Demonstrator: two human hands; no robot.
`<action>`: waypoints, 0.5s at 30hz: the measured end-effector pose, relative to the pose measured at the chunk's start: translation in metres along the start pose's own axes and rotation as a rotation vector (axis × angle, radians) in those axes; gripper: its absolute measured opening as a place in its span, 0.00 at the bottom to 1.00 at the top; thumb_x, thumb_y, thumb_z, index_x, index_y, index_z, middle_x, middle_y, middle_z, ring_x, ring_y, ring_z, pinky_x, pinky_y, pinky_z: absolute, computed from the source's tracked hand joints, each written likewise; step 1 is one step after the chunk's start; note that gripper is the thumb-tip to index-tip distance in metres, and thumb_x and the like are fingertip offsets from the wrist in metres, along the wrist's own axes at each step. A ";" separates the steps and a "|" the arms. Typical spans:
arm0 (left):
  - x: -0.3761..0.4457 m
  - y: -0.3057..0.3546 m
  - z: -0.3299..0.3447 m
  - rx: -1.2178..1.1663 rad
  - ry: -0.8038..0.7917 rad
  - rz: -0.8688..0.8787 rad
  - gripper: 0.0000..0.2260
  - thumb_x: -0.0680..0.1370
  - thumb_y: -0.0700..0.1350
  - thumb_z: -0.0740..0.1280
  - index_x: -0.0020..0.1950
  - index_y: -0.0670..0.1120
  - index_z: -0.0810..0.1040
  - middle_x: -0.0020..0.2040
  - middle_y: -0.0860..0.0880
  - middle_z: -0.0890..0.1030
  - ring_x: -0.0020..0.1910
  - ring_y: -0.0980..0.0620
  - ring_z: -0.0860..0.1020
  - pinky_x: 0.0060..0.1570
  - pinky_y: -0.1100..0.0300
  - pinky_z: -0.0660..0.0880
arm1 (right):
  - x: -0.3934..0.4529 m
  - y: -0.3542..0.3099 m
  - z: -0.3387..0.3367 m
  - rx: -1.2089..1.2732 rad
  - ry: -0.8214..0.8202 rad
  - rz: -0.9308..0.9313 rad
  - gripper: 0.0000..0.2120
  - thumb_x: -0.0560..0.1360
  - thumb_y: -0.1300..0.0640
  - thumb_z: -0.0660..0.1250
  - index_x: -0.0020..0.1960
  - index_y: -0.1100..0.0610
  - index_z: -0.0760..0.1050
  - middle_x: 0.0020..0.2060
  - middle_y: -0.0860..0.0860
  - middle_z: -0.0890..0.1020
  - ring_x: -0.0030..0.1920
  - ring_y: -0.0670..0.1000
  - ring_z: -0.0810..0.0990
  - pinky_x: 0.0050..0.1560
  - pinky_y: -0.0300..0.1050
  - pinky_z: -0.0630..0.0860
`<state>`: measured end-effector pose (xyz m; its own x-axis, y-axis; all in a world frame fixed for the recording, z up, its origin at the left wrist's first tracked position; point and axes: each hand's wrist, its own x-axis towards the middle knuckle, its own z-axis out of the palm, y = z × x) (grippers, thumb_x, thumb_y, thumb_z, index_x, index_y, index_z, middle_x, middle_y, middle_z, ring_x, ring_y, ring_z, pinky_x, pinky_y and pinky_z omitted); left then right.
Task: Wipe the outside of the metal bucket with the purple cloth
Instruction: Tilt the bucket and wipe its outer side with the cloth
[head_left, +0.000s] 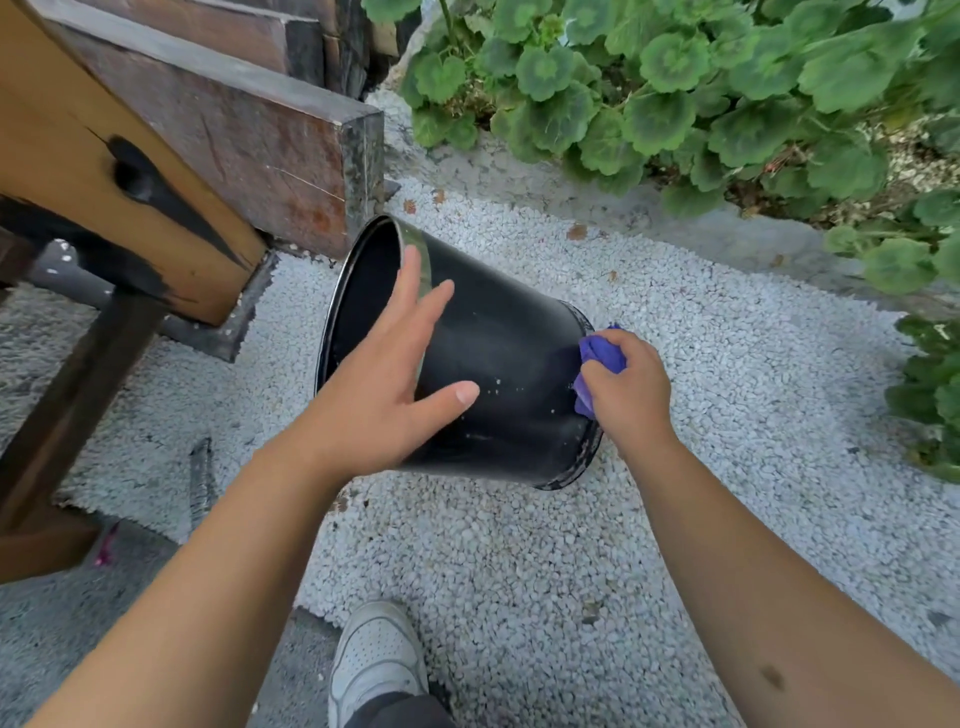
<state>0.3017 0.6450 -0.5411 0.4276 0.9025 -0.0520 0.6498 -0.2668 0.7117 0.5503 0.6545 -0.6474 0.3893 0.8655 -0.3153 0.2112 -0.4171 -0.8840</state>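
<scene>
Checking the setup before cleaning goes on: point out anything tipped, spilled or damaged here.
The metal bucket lies tipped on its side on the white gravel, mouth toward the wooden bench. Pale specks dot its black wall. The left hand steadies it; the right hand presses the purple cloth near its base.

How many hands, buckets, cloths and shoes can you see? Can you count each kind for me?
Hands: 2, the left hand and the right hand
Buckets: 1, the black bucket
Cloths: 1, the purple cloth
Shoes: 1, the white shoe
Total: 5
</scene>
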 end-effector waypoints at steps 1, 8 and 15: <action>0.002 0.000 0.000 0.020 0.008 -0.001 0.38 0.77 0.64 0.60 0.81 0.48 0.52 0.81 0.54 0.37 0.78 0.65 0.41 0.67 0.79 0.46 | -0.001 -0.002 0.000 0.020 0.012 0.009 0.15 0.71 0.63 0.64 0.52 0.48 0.80 0.56 0.47 0.73 0.42 0.52 0.83 0.31 0.49 0.82; 0.008 0.009 0.018 -0.107 0.099 -0.011 0.40 0.79 0.70 0.48 0.81 0.42 0.55 0.82 0.50 0.43 0.80 0.57 0.43 0.77 0.58 0.48 | -0.034 -0.035 0.017 -0.208 0.127 -0.320 0.16 0.67 0.56 0.66 0.54 0.45 0.78 0.64 0.43 0.70 0.51 0.37 0.68 0.53 0.35 0.65; 0.011 0.013 0.022 -0.132 0.161 0.016 0.44 0.78 0.72 0.45 0.80 0.38 0.54 0.81 0.43 0.47 0.80 0.56 0.47 0.74 0.68 0.46 | -0.088 -0.079 0.062 -0.353 0.095 -0.726 0.13 0.73 0.47 0.64 0.57 0.47 0.78 0.66 0.47 0.72 0.58 0.55 0.75 0.43 0.47 0.75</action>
<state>0.3289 0.6445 -0.5477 0.3244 0.9437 0.0648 0.5509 -0.2442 0.7980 0.4440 0.6289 -0.5710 0.1177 0.9332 0.3395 0.7045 0.1625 -0.6909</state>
